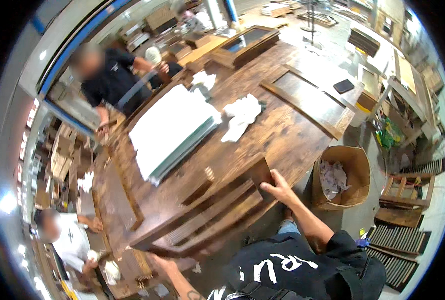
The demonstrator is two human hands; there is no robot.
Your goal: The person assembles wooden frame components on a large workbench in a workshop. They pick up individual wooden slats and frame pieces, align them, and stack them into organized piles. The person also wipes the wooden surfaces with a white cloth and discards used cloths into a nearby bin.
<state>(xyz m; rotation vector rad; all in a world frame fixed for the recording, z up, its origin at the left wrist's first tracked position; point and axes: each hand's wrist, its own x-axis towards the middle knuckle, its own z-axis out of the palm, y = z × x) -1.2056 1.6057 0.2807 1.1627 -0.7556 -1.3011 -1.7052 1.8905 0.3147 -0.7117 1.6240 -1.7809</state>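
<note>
A dark brown wooden frame [202, 215] is held tilted at the table's near edge, between my two hands. My right hand [277, 188] grips its right end, with the thumb on the near side. At the lower left end, my left hand [161, 262] is closed on the frame, its fingers partly hidden and a little blurred. Just beyond the frame, a stack of glass panes [190, 145] topped with white sheets lies on the brown wooden table [277, 140]. Crumpled white cloths [241, 116] rest to the right of the stack.
Another wooden frame [302, 105] and a black phone [343, 86] lie on the table's far right. A cardboard box [355, 192] with paper scraps stands on the floor at right. One person [115, 75] works across the table; another [67, 237] works at left. Stacked framed panels [247, 46] sit farther back.
</note>
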